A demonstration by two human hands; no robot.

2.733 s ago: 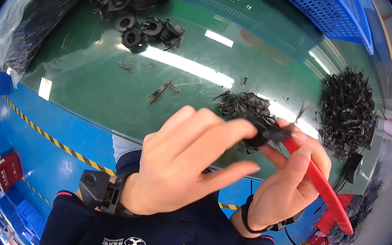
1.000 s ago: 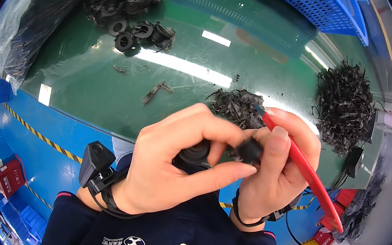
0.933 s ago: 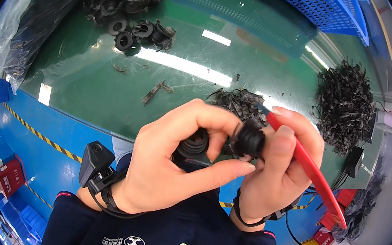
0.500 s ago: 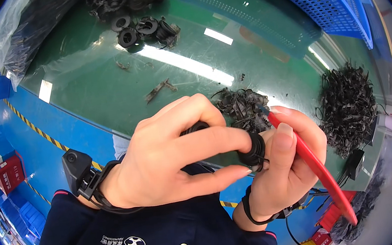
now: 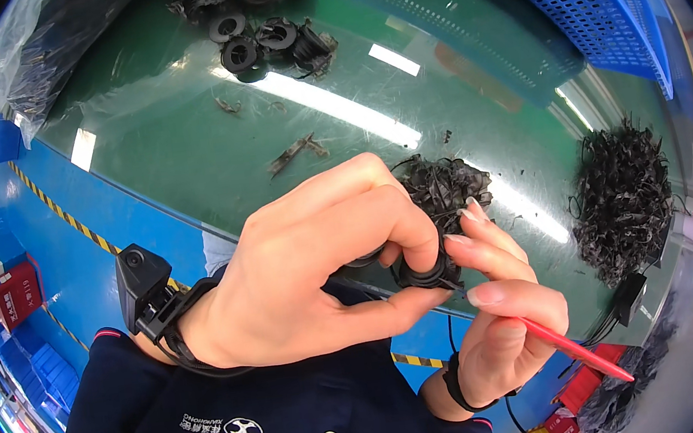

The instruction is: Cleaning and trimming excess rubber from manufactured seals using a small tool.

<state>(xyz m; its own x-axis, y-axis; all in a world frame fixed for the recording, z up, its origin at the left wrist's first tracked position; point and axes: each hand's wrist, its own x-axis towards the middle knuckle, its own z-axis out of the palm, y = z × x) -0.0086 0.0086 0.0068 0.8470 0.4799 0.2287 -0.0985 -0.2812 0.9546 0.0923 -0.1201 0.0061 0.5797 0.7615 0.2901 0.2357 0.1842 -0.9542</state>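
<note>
Over the near edge of the glossy green tabletop, both hands had come together! The left hand was curled half closed, thumb and fingers pinching a small black ribbed rubber piece by its rim, apparently to steady it while leaving the lower right side exposed. Another dark rounded shape showed behind those fingers, too covered to identify.

And the right hand? Thumb and forefinger were closed on a slim red-handled tool, gripped near its front end, probably for fine control, the handle slanting down and away. Its narrow dark tip reached the rubber piece's lower edge, though contact was hard to tell. Two more fingers stood raised beside the piece, perhaps as a guard.

Just beyond lay a tangled clump of black scraps, seemingly kept within reach; a bigger black shredded heap sat off right. Farther back, black ribbed rubber rings were grouped well clear of the hands, maybe for elbow room.
</note>
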